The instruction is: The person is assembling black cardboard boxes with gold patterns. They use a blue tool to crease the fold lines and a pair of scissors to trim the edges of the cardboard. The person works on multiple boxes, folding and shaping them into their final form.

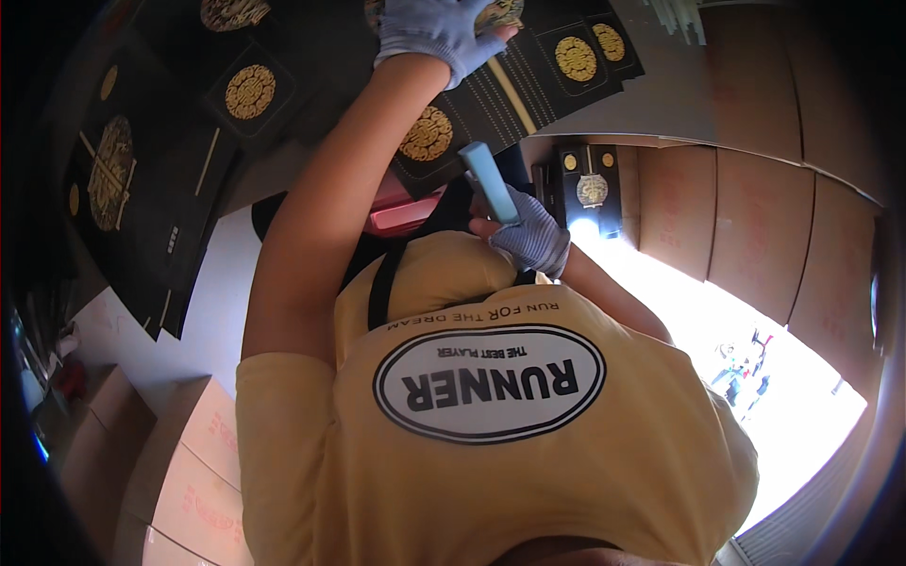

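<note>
My left hand (429,38), in a pale knit glove with bare fingertips, reaches far forward. It lies with fingers apart on black printed card sheets (472,104), which carry round gold ornaments, dotted lines and a gold stripe. The upper frame edge cuts off part of that hand. Close to my body, my right hand (536,236), gloved likewise, is closed round a light-blue, long, flat-sided bar (488,184). The bar tilts up toward the sheets' near edge and looks apart from them; its exact kind I cannot make out.
More black sheets with gold ornaments (170,189) hang over the table's left side. Brown cartons (755,217) are stacked on the right, others (193,462) at lower left. A black-and-gold box (592,184) stands beyond my right hand. Something pinkish red (404,215) shows below the table edge.
</note>
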`<act>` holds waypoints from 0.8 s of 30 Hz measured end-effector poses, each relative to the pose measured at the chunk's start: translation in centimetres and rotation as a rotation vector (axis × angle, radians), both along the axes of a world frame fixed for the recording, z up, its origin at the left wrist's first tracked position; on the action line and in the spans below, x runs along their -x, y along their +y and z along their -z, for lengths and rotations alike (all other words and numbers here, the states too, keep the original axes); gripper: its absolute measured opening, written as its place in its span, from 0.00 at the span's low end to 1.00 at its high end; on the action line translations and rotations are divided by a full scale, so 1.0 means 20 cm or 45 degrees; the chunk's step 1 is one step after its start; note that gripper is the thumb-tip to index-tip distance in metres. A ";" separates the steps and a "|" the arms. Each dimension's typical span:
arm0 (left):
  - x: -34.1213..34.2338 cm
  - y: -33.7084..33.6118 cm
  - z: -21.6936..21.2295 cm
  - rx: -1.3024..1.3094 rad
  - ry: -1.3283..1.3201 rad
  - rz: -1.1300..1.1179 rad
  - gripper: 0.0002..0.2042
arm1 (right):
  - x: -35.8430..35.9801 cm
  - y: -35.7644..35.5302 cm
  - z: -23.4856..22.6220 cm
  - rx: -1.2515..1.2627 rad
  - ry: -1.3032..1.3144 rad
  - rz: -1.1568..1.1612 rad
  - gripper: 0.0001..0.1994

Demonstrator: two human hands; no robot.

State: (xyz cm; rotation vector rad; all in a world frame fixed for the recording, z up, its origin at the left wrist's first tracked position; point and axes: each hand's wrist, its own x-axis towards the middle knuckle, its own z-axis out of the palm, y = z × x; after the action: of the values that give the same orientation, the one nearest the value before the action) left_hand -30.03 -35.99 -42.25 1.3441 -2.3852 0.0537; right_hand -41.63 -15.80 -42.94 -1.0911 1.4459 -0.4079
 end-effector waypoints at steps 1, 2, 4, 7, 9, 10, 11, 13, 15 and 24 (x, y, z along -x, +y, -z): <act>-0.01 0.00 0.02 0.022 -0.006 -0.008 0.29 | -0.04 -0.02 -0.01 -0.027 0.073 -0.083 0.14; 0.00 0.00 -0.02 -0.048 -0.030 -0.009 0.29 | -0.05 -0.03 -0.03 -0.054 0.157 -0.151 0.14; 0.00 0.02 -0.06 -0.076 -0.064 0.007 0.29 | -0.09 -0.06 -0.05 -0.145 0.173 -0.104 0.13; 0.00 0.02 -0.06 -0.053 -0.044 -0.002 0.29 | -0.08 -0.08 -0.02 -0.212 0.184 -0.100 0.13; -0.01 0.02 -0.06 -0.068 -0.016 -0.027 0.29 | -0.06 -0.08 -0.02 -0.236 0.168 -0.114 0.14; 0.00 0.02 -0.07 -0.096 -0.001 -0.044 0.29 | -0.03 -0.07 -0.02 -0.197 0.135 -0.113 0.14; -0.01 0.03 -0.08 -0.126 0.015 -0.071 0.29 | 0.02 -0.05 -0.01 -0.158 0.105 -0.123 0.14; -0.01 0.01 -0.04 -0.125 0.050 -0.068 0.29 | 0.09 0.03 -0.01 -0.054 0.088 0.026 0.15; -0.01 0.04 -0.09 -0.150 0.071 -0.089 0.29 | 0.20 0.11 0.04 -0.003 -0.073 0.080 0.16; -0.02 0.05 -0.02 0.054 0.006 -0.397 0.24 | 0.15 -0.01 -0.13 0.063 -0.975 0.889 0.30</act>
State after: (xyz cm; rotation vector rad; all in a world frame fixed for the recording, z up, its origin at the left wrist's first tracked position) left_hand -29.60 -35.09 -41.83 1.6802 -2.1368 0.1861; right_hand -44.67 -15.98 -40.26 -0.3383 1.0670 -1.2120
